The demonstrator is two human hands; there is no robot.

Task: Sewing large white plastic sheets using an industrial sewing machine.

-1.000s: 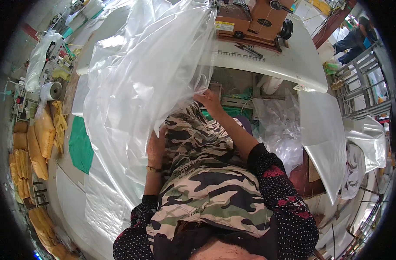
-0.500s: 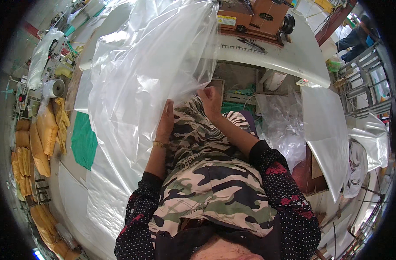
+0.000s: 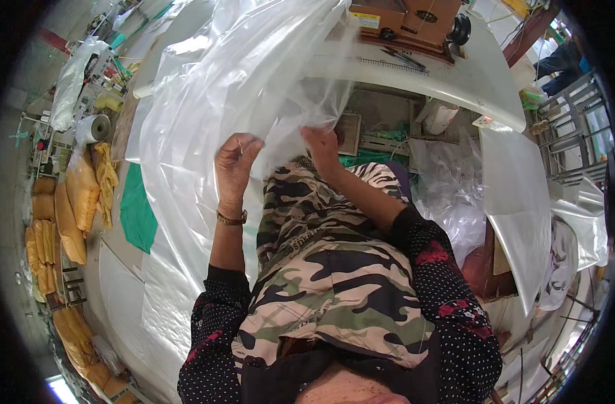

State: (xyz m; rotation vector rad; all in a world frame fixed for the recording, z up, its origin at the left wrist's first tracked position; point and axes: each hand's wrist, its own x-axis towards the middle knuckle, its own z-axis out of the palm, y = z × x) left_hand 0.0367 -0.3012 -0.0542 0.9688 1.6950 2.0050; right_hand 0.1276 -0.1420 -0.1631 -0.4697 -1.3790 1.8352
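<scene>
White tabletop point(image 3: 455, 77) curves beyond our hands, carrying a brown sewing machine point(image 3: 408, 20) above the right hand. Our 2 hands hold up 1 large clear plastic sheet point(image 3: 233, 87): the left hand point(image 3: 234, 161) is curled shut on its edge, the right hand point(image 3: 323, 145) pinches it just beside. Yellow bundles point(image 3: 78, 195) lie well left of the left hand, past a green cloth point(image 3: 135, 212).

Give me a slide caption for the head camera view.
Both hands, left hand and right hand, grip a clear plastic sheet over a camouflage garment.
</scene>
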